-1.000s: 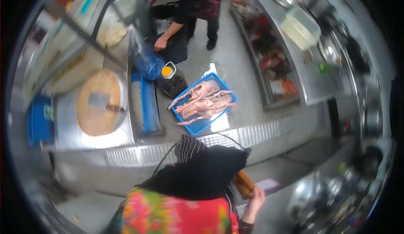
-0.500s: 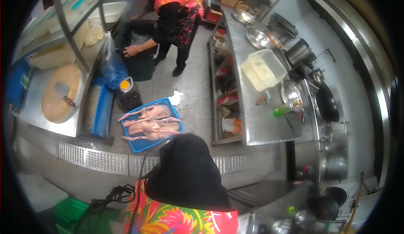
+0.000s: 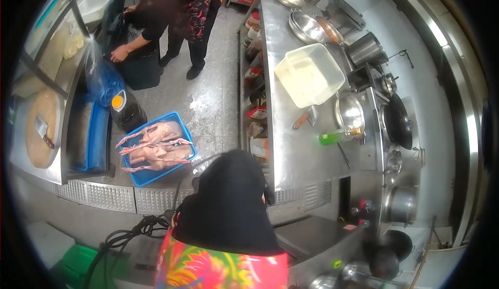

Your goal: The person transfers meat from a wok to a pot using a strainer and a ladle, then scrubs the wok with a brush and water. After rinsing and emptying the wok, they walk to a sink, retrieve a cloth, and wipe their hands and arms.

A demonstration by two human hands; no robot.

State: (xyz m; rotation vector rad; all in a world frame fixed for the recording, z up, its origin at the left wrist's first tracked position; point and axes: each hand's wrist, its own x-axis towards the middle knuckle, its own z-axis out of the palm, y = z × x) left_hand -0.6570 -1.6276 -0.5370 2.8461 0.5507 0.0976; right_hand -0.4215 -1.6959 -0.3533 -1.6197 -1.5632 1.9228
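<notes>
Neither of my hands shows; a dark head covering (image 3: 228,200) and a bright patterned garment (image 3: 223,271) fill the bottom middle and hide what lies beneath. Just beyond them, a blue tray (image 3: 147,179) rests on the floor. Two plucked birds (image 3: 161,154) with long necks or legs lie side by side in it, their limbs hanging over the left rim. Behind the tray stands a dark jug with an orange cap (image 3: 129,111).
A co-worker (image 3: 179,14) bends over a dark bin (image 3: 138,71) at upper left. On the right, a steel counter (image 3: 291,159) holds a clear plastic tub (image 3: 310,76), a green bottle (image 3: 338,136) and a knife (image 3: 305,117). A cleaver (image 3: 42,129) lies on a round chopping board (image 3: 40,154).
My view has shifted, so the tray, jug and co-worker sit further left and the steel counter appears nearer. The birds still lie in the tray. The co-worker remains bent over the bin.
</notes>
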